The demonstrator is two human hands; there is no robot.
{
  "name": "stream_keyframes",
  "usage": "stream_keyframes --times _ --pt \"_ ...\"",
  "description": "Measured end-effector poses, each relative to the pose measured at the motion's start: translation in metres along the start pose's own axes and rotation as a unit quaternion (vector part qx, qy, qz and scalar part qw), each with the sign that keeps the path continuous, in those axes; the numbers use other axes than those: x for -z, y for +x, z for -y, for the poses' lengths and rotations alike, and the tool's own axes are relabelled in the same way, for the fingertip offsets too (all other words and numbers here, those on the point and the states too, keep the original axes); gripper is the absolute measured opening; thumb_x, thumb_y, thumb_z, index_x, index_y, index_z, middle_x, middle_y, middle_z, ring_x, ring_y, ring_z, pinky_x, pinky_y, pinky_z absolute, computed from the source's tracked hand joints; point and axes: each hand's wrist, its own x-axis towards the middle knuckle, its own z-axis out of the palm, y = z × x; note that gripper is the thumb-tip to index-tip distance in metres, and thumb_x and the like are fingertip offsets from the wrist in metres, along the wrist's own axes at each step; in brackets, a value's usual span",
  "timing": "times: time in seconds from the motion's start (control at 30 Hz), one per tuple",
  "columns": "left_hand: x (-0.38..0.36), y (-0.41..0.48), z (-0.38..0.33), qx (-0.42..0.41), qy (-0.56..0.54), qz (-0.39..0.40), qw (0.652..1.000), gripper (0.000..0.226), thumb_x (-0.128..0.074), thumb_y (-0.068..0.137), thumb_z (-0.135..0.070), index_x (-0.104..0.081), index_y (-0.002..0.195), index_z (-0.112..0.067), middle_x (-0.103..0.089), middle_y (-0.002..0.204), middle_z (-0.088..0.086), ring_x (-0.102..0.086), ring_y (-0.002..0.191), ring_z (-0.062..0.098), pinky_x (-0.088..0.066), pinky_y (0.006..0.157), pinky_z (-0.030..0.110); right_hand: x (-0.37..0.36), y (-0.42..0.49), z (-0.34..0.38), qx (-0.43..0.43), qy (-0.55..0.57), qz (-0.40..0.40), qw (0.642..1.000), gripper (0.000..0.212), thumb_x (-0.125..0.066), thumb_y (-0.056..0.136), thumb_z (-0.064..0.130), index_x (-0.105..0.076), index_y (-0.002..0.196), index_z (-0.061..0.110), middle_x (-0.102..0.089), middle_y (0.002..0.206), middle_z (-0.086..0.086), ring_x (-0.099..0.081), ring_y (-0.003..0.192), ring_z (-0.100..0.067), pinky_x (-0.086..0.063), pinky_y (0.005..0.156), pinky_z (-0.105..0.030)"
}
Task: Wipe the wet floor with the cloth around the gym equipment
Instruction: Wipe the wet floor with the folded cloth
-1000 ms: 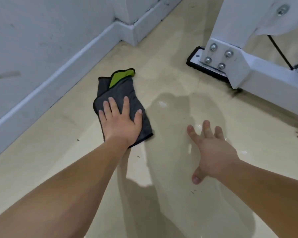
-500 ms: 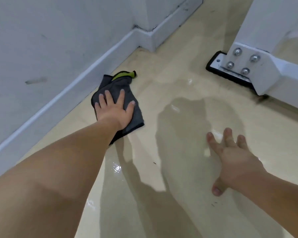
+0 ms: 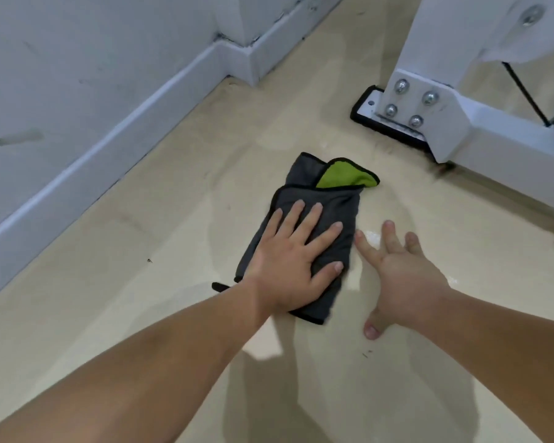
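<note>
Our left hand presses flat, fingers spread, on the cloth at frame centre, gripping nothing. Our right hand lies open on the floor just beside it at 3 o'clock. Frame at 1 o'clock.

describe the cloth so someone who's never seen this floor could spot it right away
Start at the white gym equipment frame with its four bolts, upper right, then come down across the beige floor toward the person's arms. The cloth lies flat under the left hand, just left of the right hand. It is the only dark grey thing there, folded, with a bright green corner peeking out at its far end.
</note>
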Motion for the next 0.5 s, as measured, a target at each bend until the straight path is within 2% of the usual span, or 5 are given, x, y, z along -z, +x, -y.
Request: stream_keyframes --times 0.13,0.23,0.3,0.4,0.5 --pt "0.002 0.007 0.004 0.022 0.013 -0.008 1.000 0.073 -0.020 0.098 -0.075 -0.012 0.164 -0.045 -0.002 0.176 0.000 0.007 0.162 0.025 -0.001 0.129 0.052 -0.001 -0.003 -0.002 0.011 0.013 0.000 1.000 0.163 -0.098 0.043 0.052 0.023 0.153 0.050 0.031 0.165 0.005 0.017 0.155 -0.034 -0.030 0.119 -0.058" --pt "0.001 0.004 0.006 0.045 0.027 -0.015 0.999 0.076 -0.015 0.096 -0.079 -0.009 0.164 -0.046 0.003 0.176 0.004 0.008 0.162 0.025 -0.002 0.129 0.052 -0.003 -0.010 -0.014 0.063 0.079 -0.031 0.994 0.149 -0.095 0.056 0.049 0.016 0.155 0.049 0.019 0.169 0.011 0.009 0.157 -0.027 -0.029 0.121 -0.053" --pt "0.003 0.006 0.004 0.077 0.035 -0.014 0.996 0.077 -0.011 0.094 -0.080 -0.005 0.163 -0.048 0.006 0.175 0.009 0.008 0.161 0.027 -0.001 0.129 0.053 -0.012 -0.026 -0.035 0.108 0.153 -0.084 0.979 0.125 -0.087 0.072 0.045 0.003 0.159 0.049 0.009 0.170 0.013 -0.003 0.157 -0.016 -0.028 0.123 -0.043" --pt "-0.003 0.011 -0.024 0.168 0.029 -0.002 0.985 0.077 -0.003 0.093 -0.079 0.002 0.163 -0.047 0.007 0.175 0.010 0.007 0.161 0.032 0.001 0.128 0.055 -0.047 -0.065 -0.080 0.138 0.151 -0.178 0.963 0.074 -0.062 0.097 0.037 -0.023 0.160 0.038 -0.013 0.170 0.009 -0.016 0.154 -0.009 -0.030 0.121 -0.032" --pt "-0.011 0.015 -0.078 0.237 -0.001 0.023 0.971 0.079 -0.001 0.095 -0.076 0.008 0.165 -0.040 0.012 0.175 0.009 0.013 0.160 0.034 0.004 0.127 0.057 -0.085 -0.110 -0.130 0.103 0.157 -0.176 0.966 0.036 -0.048 0.098 0.035 -0.061 0.132 0.035 -0.052 0.145 0.011 -0.050 0.133 -0.012 -0.051 0.102 -0.038"
